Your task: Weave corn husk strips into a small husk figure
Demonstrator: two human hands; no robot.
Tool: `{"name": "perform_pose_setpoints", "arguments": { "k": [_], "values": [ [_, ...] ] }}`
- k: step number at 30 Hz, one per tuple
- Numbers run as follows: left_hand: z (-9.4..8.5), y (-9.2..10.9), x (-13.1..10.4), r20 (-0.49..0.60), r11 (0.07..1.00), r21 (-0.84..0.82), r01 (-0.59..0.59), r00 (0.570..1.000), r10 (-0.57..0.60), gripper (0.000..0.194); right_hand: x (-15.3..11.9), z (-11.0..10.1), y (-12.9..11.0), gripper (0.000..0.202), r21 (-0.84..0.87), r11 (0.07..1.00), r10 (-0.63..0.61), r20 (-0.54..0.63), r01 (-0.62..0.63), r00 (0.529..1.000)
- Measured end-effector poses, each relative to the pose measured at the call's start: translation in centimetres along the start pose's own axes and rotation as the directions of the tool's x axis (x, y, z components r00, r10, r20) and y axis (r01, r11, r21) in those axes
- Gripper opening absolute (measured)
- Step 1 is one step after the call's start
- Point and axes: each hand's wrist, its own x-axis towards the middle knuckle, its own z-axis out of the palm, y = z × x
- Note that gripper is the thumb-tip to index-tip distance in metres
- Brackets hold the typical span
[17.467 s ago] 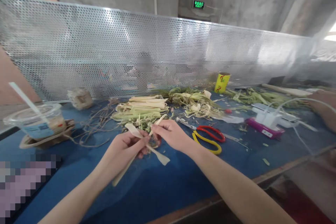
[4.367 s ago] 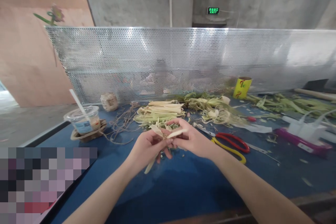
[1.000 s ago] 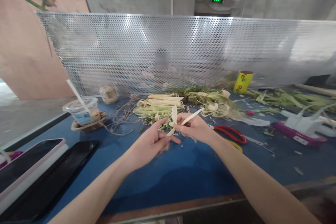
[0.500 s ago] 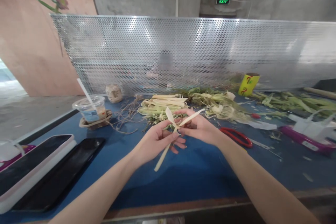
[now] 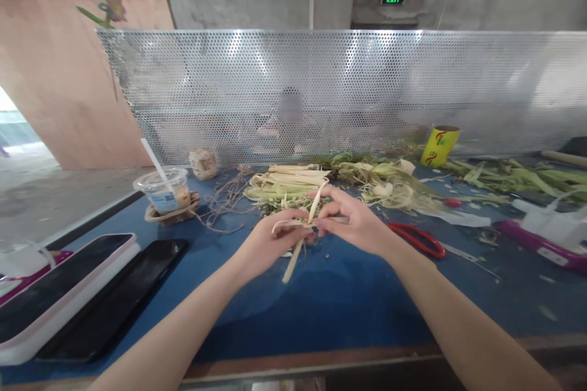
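Both my hands meet over the middle of the blue table [image 5: 358, 317], fingertips close together. Between them is a pale folded corn husk strip [image 5: 292, 261], its lower end pointing down toward me and other ends sticking up and out to the left. My left hand [image 5: 275, 241] pinches it near the crossing. My right hand [image 5: 351, 220] is closed on the strip from the other side; its fingertips partly hide the fold. Just behind lie a bundle of pale husk strips [image 5: 293, 177] and a bunch of small whitish buds on green stems [image 5: 279, 203].
At left are two phones [image 5: 114, 299], a drink cup with straw [image 5: 162, 189] and tangled twine [image 5: 224, 201]. To the right lie red-handled scissors [image 5: 419, 241], loose husks [image 5: 389, 186], a yellow roll [image 5: 440, 145] and a purple power strip [image 5: 541, 247]. A perforated metal screen [image 5: 339, 91] stands behind.
The husk strip's upper ends have shifted: one now bends out leftward over my left hand, another stands steeper. My hands have turned slightly, and the view has moved a little.
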Motion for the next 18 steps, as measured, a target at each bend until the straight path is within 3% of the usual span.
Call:
{"name": "perform_pose_setpoints", "arguments": {
  "k": [4, 7, 10, 13, 16, 18],
  "values": [
    [-0.3, 0.5, -0.2, -0.061, 0.987, 0.112, -0.114, 0.991, 0.122, 0.027, 0.2, -0.2, 0.4, 0.038, 0.127, 0.992, -0.003, -0.030, 0.007, 1.000],
    [-0.4, 0.8, -0.4, -0.041, 0.981, 0.153, -0.118, 0.991, 0.126, 0.030, 0.6, -0.5, 0.8, 0.032, 0.292, 0.956, -0.001, -0.048, 0.015, 0.999],
    [-0.3, 0.7, -0.4, -0.077, 0.939, 0.302, -0.164, 0.978, 0.196, 0.033, 0.9, -0.2, 1.1, 0.030, 0.510, 0.858, 0.049, 0.025, -0.055, 0.998],
    [-0.2, 0.2, 0.0, -0.165, 0.867, 0.444, -0.227, 0.930, 0.328, 0.021, 1.0, 0.6, 1.3, 0.031, 0.627, 0.764, 0.103, 0.114, -0.152, 0.988],
    [-0.2, -0.2, 0.3, -0.236, 0.864, 0.436, -0.252, 0.895, 0.380, 0.012, 0.8, 1.0, 1.2, 0.032, 0.485, 0.861, 0.129, 0.089, -0.156, 0.988],
    [-0.3, -0.4, 0.4, -0.238, 0.900, 0.376, -0.219, 0.916, 0.322, 0.015, 0.7, 1.0, 0.9, 0.035, 0.249, 0.963, 0.091, 0.044, -0.099, 0.995]
  ]
}}
